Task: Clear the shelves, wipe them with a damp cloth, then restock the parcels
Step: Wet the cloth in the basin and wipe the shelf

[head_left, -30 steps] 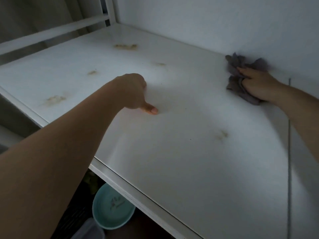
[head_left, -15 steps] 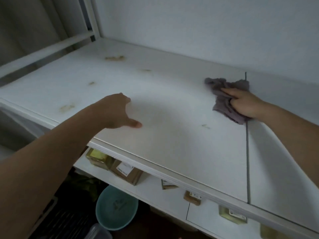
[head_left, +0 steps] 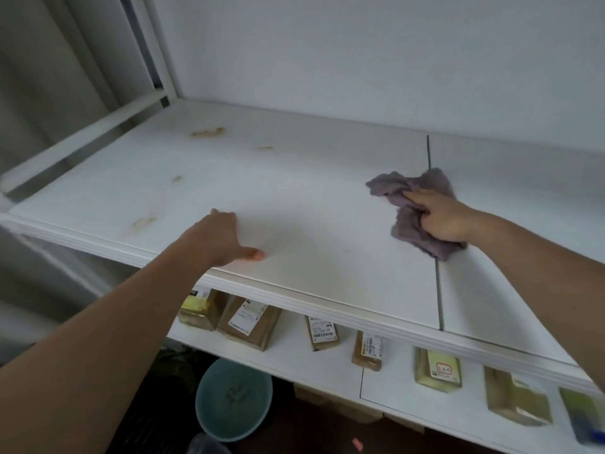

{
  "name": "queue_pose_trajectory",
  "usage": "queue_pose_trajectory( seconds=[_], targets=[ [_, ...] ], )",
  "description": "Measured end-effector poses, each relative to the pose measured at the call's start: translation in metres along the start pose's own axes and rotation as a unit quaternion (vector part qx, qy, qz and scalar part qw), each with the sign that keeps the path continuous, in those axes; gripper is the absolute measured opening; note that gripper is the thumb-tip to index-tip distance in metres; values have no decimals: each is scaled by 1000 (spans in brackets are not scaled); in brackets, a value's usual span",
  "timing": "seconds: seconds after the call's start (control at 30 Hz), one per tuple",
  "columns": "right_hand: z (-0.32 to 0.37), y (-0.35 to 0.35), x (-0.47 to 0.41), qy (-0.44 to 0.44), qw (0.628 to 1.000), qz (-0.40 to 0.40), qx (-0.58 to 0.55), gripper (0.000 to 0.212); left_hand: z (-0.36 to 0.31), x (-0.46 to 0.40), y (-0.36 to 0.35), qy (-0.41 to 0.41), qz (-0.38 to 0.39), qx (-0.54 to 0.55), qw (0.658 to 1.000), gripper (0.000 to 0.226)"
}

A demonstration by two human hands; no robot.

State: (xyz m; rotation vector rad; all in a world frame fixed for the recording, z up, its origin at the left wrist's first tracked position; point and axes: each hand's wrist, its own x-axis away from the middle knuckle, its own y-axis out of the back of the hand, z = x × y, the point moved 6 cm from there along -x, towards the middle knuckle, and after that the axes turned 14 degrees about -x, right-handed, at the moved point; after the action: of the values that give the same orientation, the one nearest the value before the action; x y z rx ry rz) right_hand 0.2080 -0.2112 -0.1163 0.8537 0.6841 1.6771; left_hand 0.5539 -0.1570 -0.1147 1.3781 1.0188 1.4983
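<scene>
**Head view: cloth held on the upper shelf**

Head-camera footage was filled by a white upper shelf [head_left: 311,198] running across the middle of the frame. A crumpled purple-grey cloth [head_left: 411,224] was seen lying right of centre, across the dark seam [head_left: 438,290] between two shelf boards. The cloth was gripped by the right hand [head_left: 440,217], its fingers curled into the fabric and one finger stretched out over the top of it. The left hand [head_left: 219,237] was placed near the front edge of the same shelf, left of centre, well apart from the cloth; its thumb was laid flat on the board, nothing was held in it, and its other fingers were blurred and mostly hidden behind the back of the hand. Brownish stains [head_left: 208,132] were noted on the shelf at the upper left, with a further one [head_left: 142,222] nearer the front edge.

Along the bottom of the frame a lower shelf [head_left: 327,365] was seen, on which a row of brown and yellowish parcels [head_left: 248,324] with printed labels was lined up. Beneath it, at the lower left, a teal basin [head_left: 234,399] was visible on the dark floor.
</scene>
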Motion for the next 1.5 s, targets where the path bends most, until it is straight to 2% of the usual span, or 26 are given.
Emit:
queue_pose_trajectory(
  seconds=[0.07,0.2,0.3,0.43,0.57,0.6,0.67,0.7,0.77,0.87,0.9,0.97,1.1,1.2,1.27,1.33,1.43,1.5],
  targets=[
    [-6,-10,4,-31,997,-27,60,63,-1,1,0,-5,-1,-10,1000,88],
    [57,-56,19,106,994,-24,8,70,-1,-1,2,-8,-3,-25,1000,83],
    [84,-82,44,157,986,1,-49,65,-2,-1,6,-12,-3,-47,999,81],
    [90,-91,89,166,976,19,-136,58,-4,4,10,-26,-1,-79,997,83],
    [91,-92,136,194,963,74,-170,62,0,6,10,-51,13,-87,995,88],
    [88,-84,140,193,959,71,-194,63,1,5,10,-55,16,-92,994,87],
    [65,-51,132,153,959,1,-237,63,2,3,10,-62,21,-98,993,87],
    [45,-32,121,120,963,-50,-236,63,2,3,9,-64,19,-99,993,87],
    [8,-7,100,52,977,-126,-162,59,3,2,8,-69,8,-105,992,87],
    [-16,-19,85,-67,987,-145,-21,59,3,0,6,-72,-10,-114,991,87],
    [-6,-30,84,-60,988,-143,10,60,3,-1,5,-71,-12,-117,990,86],
    [32,-53,84,5,990,-132,47,62,4,-3,4,-71,-13,-124,990,86],
    [95,-101,89,66,992,-86,63,56,3,-4,5,-70,-9,-128,989,85],
    [107,-115,103,151,988,-21,26,54,3,-2,7,-63,-9,-135,989,87],
    [89,-98,108,170,985,-3,10,53,3,-1,9,-68,-17,-135,988,88],
    [55,-73,98,94,993,-46,53,53,5,-1,9,-71,-28,-126,989,87],
    [25,-51,68,-87,985,-112,96,59,8,-2,6,-67,-42,-117,990,85],
    [38,-60,42,-118,982,-123,81,64,8,-2,4,-67,-49,-109,991,85]
  ],
)
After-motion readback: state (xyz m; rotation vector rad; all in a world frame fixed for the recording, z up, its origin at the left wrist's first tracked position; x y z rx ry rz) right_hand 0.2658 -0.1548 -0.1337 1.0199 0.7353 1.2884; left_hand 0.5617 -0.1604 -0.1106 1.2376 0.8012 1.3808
